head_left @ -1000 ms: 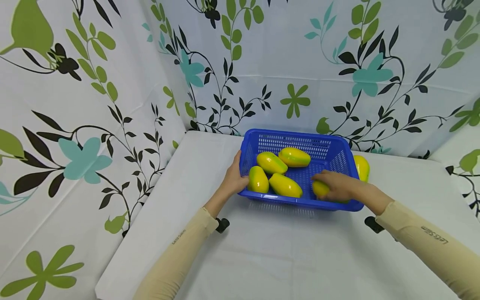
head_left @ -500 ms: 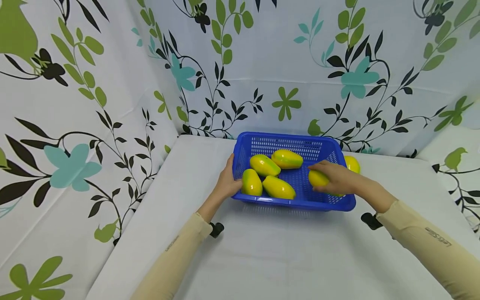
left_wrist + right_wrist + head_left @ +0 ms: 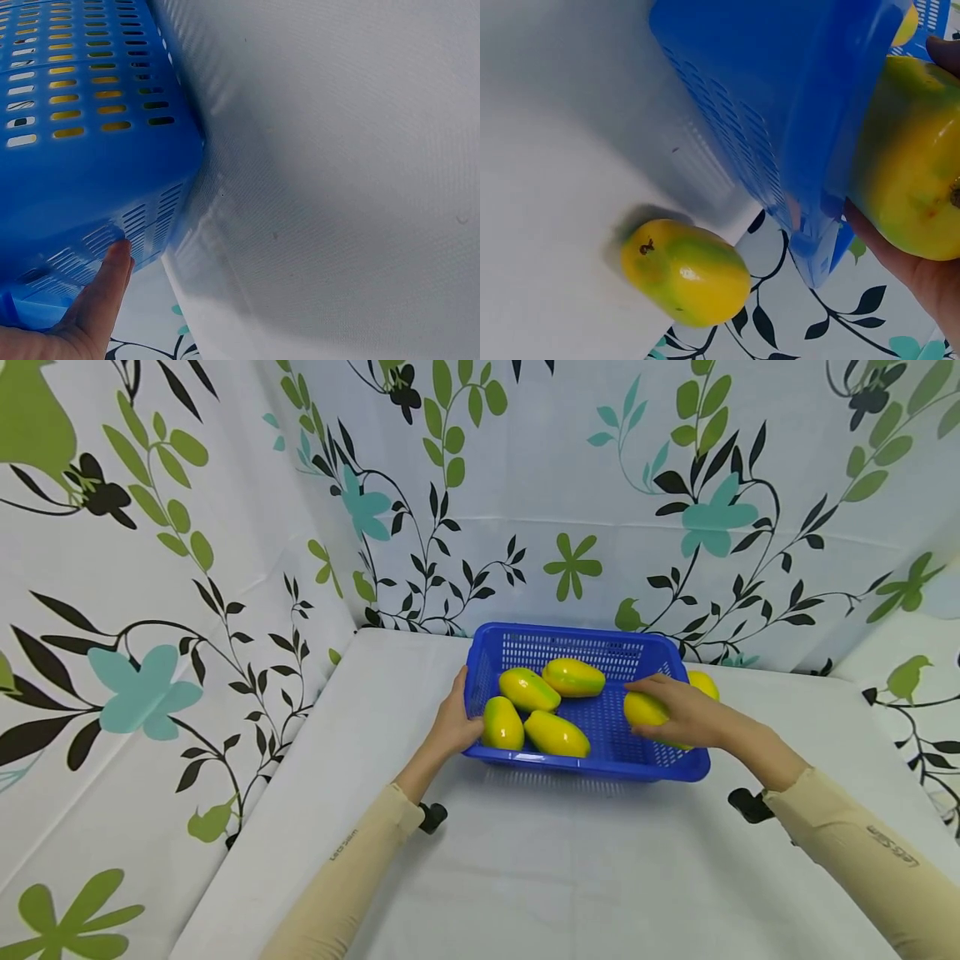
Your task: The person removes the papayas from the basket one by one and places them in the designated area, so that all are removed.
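A blue plastic basket (image 3: 592, 767) with slotted walls stands on the white table. Several glossy yellow-green oblong fruits (image 3: 557, 734) lie in its left half. My left hand (image 3: 453, 718) holds its left end, thumb over the rim; in the left wrist view a finger (image 3: 111, 289) lies straight along the outer wall. At the basket's right end my right hand (image 3: 686, 714) grips another yellow-green fruit (image 3: 643, 709), palm over it. The right wrist view shows this fruit (image 3: 919, 165) close up, its dark stem end toward the camera.
One more yellow-green fruit (image 3: 686, 271) lies on the table just outside the basket's right end, partly hidden in the head view. A white curtain (image 3: 525, 485) with a leaf pattern hangs behind and to the left. The white tabletop (image 3: 510, 877) extends in front.
The right hand has shifted slightly right and up with the fruit in its grip. The left hand keeps its hold on the basket. The head view has also turned a little.
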Available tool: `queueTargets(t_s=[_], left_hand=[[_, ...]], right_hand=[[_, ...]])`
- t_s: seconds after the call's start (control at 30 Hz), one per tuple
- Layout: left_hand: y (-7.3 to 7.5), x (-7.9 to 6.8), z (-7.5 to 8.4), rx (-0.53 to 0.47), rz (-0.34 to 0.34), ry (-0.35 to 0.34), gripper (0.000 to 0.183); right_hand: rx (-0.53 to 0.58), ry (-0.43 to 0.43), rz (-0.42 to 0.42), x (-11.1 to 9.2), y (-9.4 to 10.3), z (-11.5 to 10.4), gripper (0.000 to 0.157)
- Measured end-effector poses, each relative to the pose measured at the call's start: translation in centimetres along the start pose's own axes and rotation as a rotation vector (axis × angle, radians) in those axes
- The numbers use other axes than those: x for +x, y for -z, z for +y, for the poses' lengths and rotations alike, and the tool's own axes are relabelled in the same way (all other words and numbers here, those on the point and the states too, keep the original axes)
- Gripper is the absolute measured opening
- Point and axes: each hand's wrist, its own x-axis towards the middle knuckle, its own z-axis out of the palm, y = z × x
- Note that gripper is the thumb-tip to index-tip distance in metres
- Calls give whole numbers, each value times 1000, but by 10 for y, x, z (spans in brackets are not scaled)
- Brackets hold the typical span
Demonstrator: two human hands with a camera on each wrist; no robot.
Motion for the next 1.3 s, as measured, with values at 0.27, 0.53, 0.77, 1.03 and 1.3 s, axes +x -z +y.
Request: queueTargets(t_s=[0.27, 0.53, 0.77, 1.03, 1.3], left_hand=[[0, 0, -1, 5, 2, -3, 94], [3, 0, 0, 4, 5, -14, 94], [2, 1, -1, 8, 3, -13, 95], [0, 2, -1, 15, -1, -1, 94], [0, 1, -1, 18, 2, -2, 94]], right_hand=[[8, 18, 69, -8, 9, 5, 65], [19, 27, 124, -16, 16, 9, 65], [15, 20, 211, -29, 27, 17, 64], [-22, -20, 303, -49, 32, 41, 67], [-24, -85, 331, -66, 26, 62, 65]])
